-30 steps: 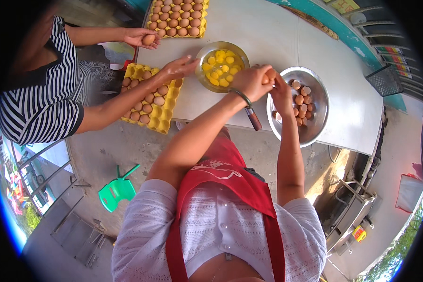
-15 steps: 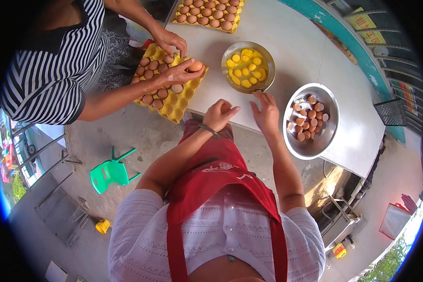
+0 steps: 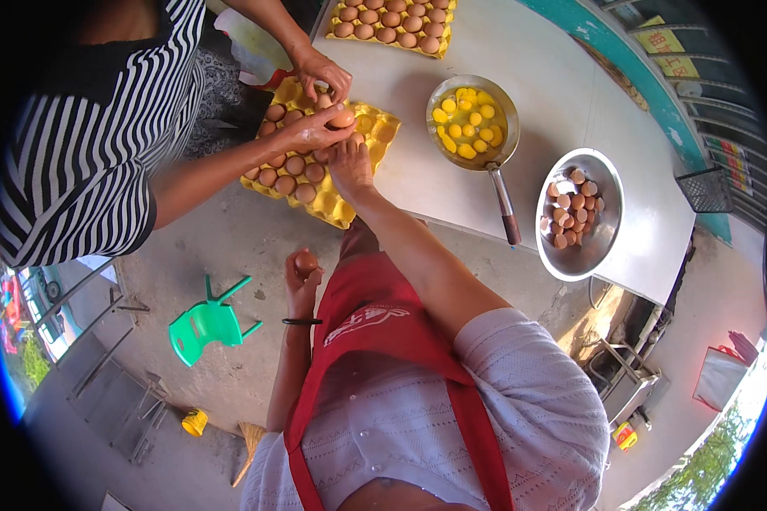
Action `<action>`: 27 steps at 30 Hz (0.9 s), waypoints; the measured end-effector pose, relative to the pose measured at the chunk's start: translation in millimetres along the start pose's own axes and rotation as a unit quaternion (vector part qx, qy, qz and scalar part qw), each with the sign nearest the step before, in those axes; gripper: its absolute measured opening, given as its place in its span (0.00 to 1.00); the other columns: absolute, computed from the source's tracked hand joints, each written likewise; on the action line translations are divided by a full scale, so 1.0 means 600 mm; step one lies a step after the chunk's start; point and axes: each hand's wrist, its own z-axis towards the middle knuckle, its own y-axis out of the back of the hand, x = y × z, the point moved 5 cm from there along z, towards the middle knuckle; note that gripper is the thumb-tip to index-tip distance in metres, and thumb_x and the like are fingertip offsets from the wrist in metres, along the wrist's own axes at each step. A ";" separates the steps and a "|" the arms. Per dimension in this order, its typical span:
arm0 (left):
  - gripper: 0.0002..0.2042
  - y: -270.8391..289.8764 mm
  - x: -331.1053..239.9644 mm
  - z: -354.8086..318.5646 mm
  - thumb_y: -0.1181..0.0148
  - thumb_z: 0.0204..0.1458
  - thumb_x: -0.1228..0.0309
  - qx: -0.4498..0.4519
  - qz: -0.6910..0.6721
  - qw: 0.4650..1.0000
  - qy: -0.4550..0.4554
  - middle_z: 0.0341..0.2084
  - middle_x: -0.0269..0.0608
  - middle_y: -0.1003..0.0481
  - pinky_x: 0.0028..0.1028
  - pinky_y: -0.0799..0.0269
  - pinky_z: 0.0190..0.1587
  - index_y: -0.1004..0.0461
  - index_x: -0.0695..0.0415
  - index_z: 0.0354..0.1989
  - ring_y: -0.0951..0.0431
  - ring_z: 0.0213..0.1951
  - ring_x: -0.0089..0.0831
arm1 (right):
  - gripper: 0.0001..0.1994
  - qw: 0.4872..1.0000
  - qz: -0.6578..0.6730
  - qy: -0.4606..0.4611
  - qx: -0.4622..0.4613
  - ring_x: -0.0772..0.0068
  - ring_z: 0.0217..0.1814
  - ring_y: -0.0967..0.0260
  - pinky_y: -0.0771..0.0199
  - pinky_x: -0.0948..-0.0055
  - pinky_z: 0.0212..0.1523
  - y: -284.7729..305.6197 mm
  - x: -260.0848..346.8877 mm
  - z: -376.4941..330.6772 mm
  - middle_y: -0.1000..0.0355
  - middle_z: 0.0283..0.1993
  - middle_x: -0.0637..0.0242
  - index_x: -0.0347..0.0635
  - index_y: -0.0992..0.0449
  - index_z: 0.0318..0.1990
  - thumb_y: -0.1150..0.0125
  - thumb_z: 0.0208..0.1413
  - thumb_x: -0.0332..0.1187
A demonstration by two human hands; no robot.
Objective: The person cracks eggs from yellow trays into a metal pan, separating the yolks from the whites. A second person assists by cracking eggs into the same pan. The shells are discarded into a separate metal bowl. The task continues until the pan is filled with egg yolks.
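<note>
At the near edge of the white bench (image 3: 562, 77), your right hand (image 3: 349, 166) lies with fingers spread on the yellow cardboard egg tray (image 3: 337, 204), touching the brown eggs; whether it grips one I cannot tell. Your left hand (image 3: 301, 285) is below the bench, well apart from the tray, with its fingers closed around one brown egg (image 3: 306, 261). Two hands of another person in a striped shirt are on the same tray, and one of them holds one more egg (image 3: 342, 118). A second yellow egg tray (image 3: 392, 25) stands farther away. Between the trays and the round steel bowl of eggshells (image 3: 609, 221) is one metal pan with yellow yolks (image 3: 471, 123). On the floor stand one small green plastic stool (image 3: 209, 319) and one small yellow cup (image 3: 194, 421).
</note>
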 end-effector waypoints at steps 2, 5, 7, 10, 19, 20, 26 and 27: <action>0.22 0.008 -0.007 0.020 0.38 0.50 0.77 0.020 0.050 0.997 -0.048 0.39 0.37 0.29 0.20 0.30 0.33 0.33 0.55 0.55 0.26 0.37 0.24 | 0.10 0.999 0.030 -0.006 0.039 0.61 0.50 0.33 0.37 0.63 0.47 0.005 -0.002 0.001 0.30 0.47 0.60 0.41 0.26 0.43 0.48 0.55 0.31; 0.24 -0.011 -0.039 0.044 0.37 0.49 0.80 0.050 0.148 0.983 -0.097 0.45 0.38 0.30 0.22 0.27 0.38 0.34 0.59 0.56 0.25 0.42 0.25 | 0.16 0.991 0.121 -0.049 0.034 0.60 0.48 0.30 0.33 0.61 0.45 0.027 -0.029 -0.019 0.29 0.45 0.59 0.39 0.28 0.48 0.43 0.52 0.35; 0.23 -0.051 -0.090 0.045 0.36 0.50 0.80 0.070 0.118 0.983 -0.126 0.48 0.40 0.31 0.24 0.26 0.42 0.33 0.60 0.55 0.25 0.43 0.27 | 0.22 0.944 0.309 -0.117 0.012 0.58 0.46 0.27 0.29 0.60 0.43 0.084 -0.062 -0.062 0.28 0.43 0.58 0.39 0.29 0.53 0.40 0.50 0.36; 0.22 -0.131 -0.123 0.061 0.37 0.53 0.79 0.142 0.034 0.984 -0.105 0.49 0.41 0.29 0.23 0.27 0.41 0.35 0.60 0.56 0.23 0.46 0.27 | 0.30 0.817 0.537 -0.209 0.027 0.58 0.41 0.25 0.25 0.65 0.45 0.110 -0.170 -0.143 0.25 0.43 0.53 0.42 0.30 0.59 0.32 0.46 0.37; 0.22 -0.471 -0.276 0.078 0.44 0.60 0.53 0.409 -0.106 0.901 0.100 0.47 0.31 0.24 0.21 0.33 0.40 0.31 0.54 0.56 0.23 0.51 0.25 | 0.22 0.834 0.423 -0.124 -0.331 0.58 0.51 0.27 0.26 0.65 0.50 0.484 -0.368 -0.249 0.27 0.51 0.51 0.34 0.30 0.57 0.34 0.55 0.29; 0.21 -0.496 -0.284 0.079 0.45 0.61 0.52 0.422 -0.113 0.892 0.110 0.48 0.30 0.23 0.23 0.33 0.40 0.31 0.52 0.56 0.23 0.51 0.24 | 0.22 0.846 0.380 -0.095 -0.362 0.53 0.52 0.28 0.27 0.63 0.51 0.485 -0.377 -0.253 0.29 0.52 0.50 0.35 0.30 0.57 0.35 0.55 0.28; 0.20 -0.565 -0.306 0.092 0.49 0.63 0.53 0.458 -0.094 0.877 0.112 0.46 0.32 0.23 0.22 0.32 0.35 0.30 0.53 0.56 0.21 0.47 0.26 | 0.21 0.828 0.456 -0.128 -0.300 0.59 0.50 0.27 0.27 0.68 0.51 0.445 -0.439 -0.248 0.29 0.52 0.54 0.35 0.29 0.58 0.37 0.58 0.30; 0.19 -0.568 -0.310 0.090 0.49 0.62 0.53 0.468 -0.089 0.872 0.115 0.45 0.32 0.23 0.23 0.32 0.35 0.29 0.53 0.54 0.21 0.47 0.28 | 0.21 0.720 0.612 -0.158 -0.286 0.68 0.49 0.27 0.27 0.73 0.49 0.428 -0.448 -0.240 0.27 0.50 0.58 0.33 0.32 0.60 0.40 0.62 0.32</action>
